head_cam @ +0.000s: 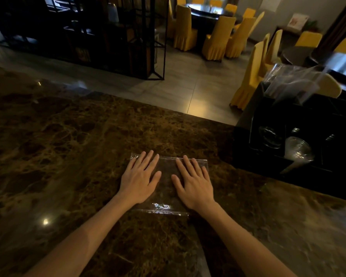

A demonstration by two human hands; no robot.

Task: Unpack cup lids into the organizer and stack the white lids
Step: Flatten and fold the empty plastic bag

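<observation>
A clear, empty plastic bag lies flat on the brown marble counter. My left hand rests palm down on the bag's left half, fingers spread. My right hand presses flat on its right half. Neither hand grips anything. At the right stands a black organizer with compartments. Clear cup lids sit in one compartment, and another clear lid lies in the compartment to their left. No white lids show.
Clear plastic wrapping sticks up from the organizer's back section. Beyond the counter edge is a tiled floor with yellow-covered chairs around dark tables, and a black metal shelf at the back left.
</observation>
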